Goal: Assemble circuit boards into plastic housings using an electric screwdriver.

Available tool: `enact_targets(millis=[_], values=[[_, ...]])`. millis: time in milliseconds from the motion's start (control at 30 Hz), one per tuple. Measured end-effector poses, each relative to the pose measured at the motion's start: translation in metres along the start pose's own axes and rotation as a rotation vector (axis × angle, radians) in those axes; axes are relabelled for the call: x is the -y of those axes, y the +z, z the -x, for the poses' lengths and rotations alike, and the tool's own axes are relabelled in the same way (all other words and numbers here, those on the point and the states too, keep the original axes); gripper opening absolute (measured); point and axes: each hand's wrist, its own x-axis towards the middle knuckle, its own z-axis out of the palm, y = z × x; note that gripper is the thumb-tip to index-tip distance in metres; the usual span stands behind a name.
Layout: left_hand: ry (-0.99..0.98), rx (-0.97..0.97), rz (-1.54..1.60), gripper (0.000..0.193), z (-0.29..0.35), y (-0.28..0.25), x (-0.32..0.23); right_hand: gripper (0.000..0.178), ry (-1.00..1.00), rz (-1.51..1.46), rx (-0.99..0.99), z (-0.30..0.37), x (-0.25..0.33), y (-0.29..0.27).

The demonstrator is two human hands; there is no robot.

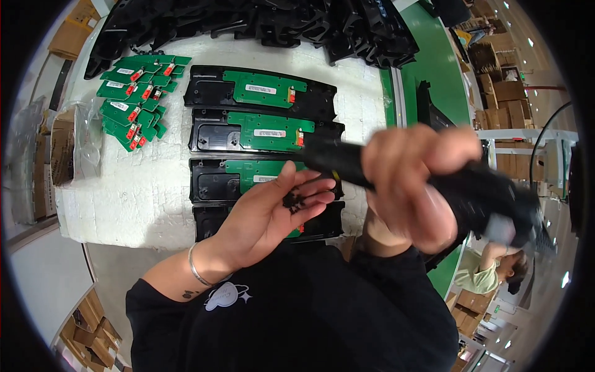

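Note:
My left hand [257, 211] is turned palm up with curled fingers, cupping a small heap of black screws [294, 201]. Wrapped round a black electric screwdriver [338, 162], my right hand [412, 183] is smeared by motion. The screwdriver's narrow end points left, just above my left fingertips. Beneath both hands lies a column of several black plastic housings, such as the top one [207, 90], each fitted with a green circuit board [273, 90] bearing a red connector. My hands partly cover the lower housings.
A pile of loose green circuit boards [133, 102] lies at the left on the white foam surface [155, 204]. Black plastic parts [248, 25] are heaped along the back. A green table [434, 68] borders the right side. Another person [486, 273] is at the far right.

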Motion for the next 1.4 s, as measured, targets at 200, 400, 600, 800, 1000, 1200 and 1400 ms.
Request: enact_targets(millis=[200, 400, 600, 800, 1000, 1200, 1400], values=[[-0.035, 0.014, -0.248, 0.032, 0.009, -0.017, -0.004, 0.02, 0.152, 0.027, -0.126, -0.001, -0.04, -0.024], [-0.001, 0.052, -0.365, 0.019, 0.013, -0.017, -0.005, 0.022, 0.163, 0.05, -0.135, 0.001, -0.045, -0.031], [0.034, 0.003, -0.403, 0.016, 0.011, -0.025, -0.008, 0.021, 0.22, -0.002, -0.103, -0.001, -0.05, -0.034], [0.026, -0.062, -0.323, 0.02, 0.009, -0.024, -0.01, 0.017, 0.267, 0.124, -0.089, -0.003, -0.052, -0.029], [0.076, -0.09, -0.23, 0.019, 0.007, -0.025, -0.011, 0.018, 0.228, 0.224, -0.085, -0.006, -0.043, -0.021], [0.082, -0.101, -0.066, 0.017, 0.001, -0.025, -0.012, 0.021, 0.017, -0.102, 0.198, -0.012, 0.02, -0.017], [0.063, -0.011, -0.037, 0.017, -0.008, -0.027, -0.008, 0.023, 0.0, -0.024, 0.157, -0.005, 0.03, -0.015]])
